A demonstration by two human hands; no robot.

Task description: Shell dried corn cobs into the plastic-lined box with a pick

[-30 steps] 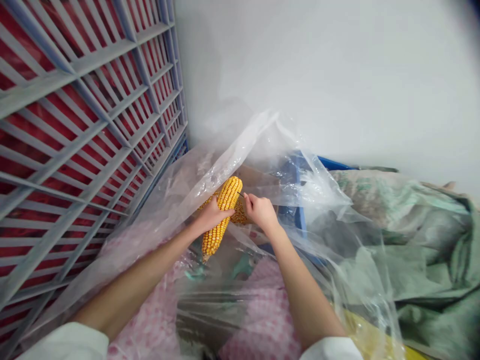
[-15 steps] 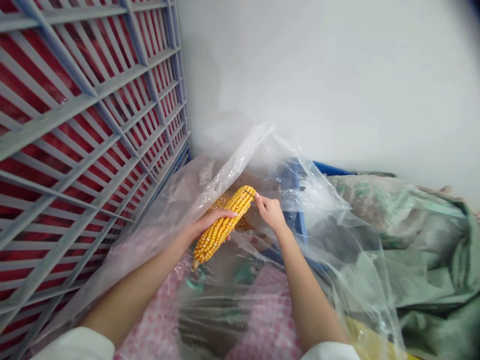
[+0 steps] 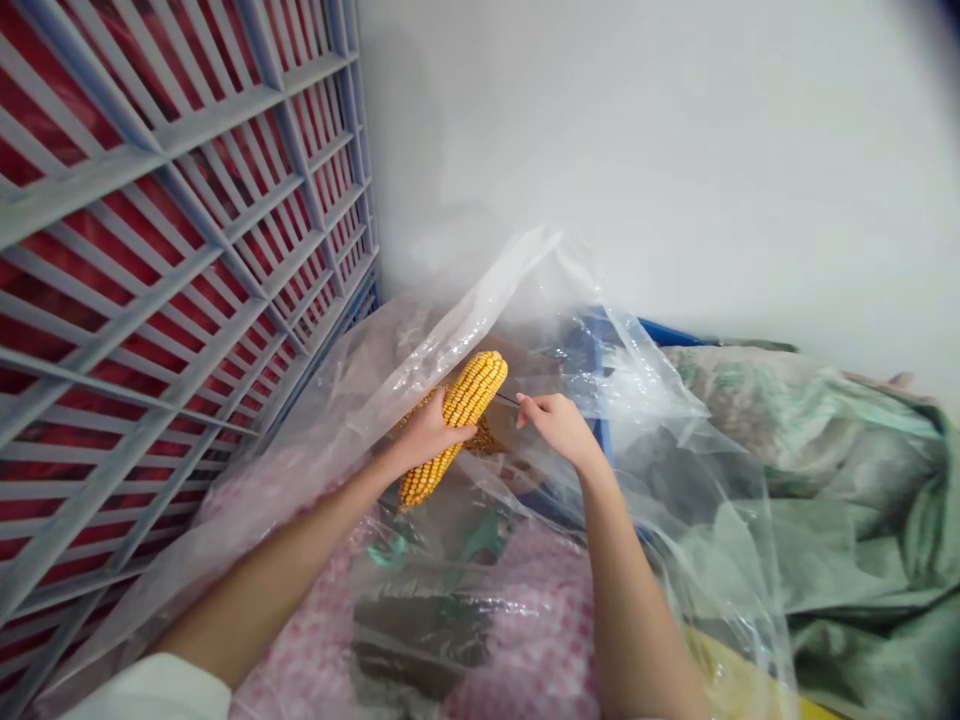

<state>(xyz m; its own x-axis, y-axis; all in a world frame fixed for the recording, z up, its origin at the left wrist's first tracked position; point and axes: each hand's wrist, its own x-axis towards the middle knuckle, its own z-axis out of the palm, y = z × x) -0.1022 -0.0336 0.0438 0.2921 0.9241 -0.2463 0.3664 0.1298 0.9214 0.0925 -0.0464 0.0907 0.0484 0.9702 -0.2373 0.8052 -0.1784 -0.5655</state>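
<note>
My left hand (image 3: 431, 432) is wrapped round a yellow ear of corn (image 3: 474, 392), which slants with its upper end away from me and to the right. Just right of the ear, my right hand (image 3: 551, 422) is closed in a pinch. A thin dark rod, like a pick (image 3: 507, 399), sticks out of those fingers toward the corn; the rest of it is hidden in the hand. Its tip appears apart from the kernels. Below the ear, loose corn kernels (image 3: 484, 437) lie inside a clear plastic sheet or bag (image 3: 457, 345).
A grey slatted plastic crate (image 3: 217, 240) with red material behind it rises on my left. A white wall (image 3: 637, 150) stands ahead. Part of a blue crate (image 3: 660, 334) shows under the plastic. To the right lie crumpled greenish sacks (image 3: 847, 500). Pink checked cloth (image 3: 532, 630) covers my lap.
My right hand has drawn back to the right from the ear, exposing the thin rod. My left hand has shifted its grip, and the ear has turned a little more upright.
</note>
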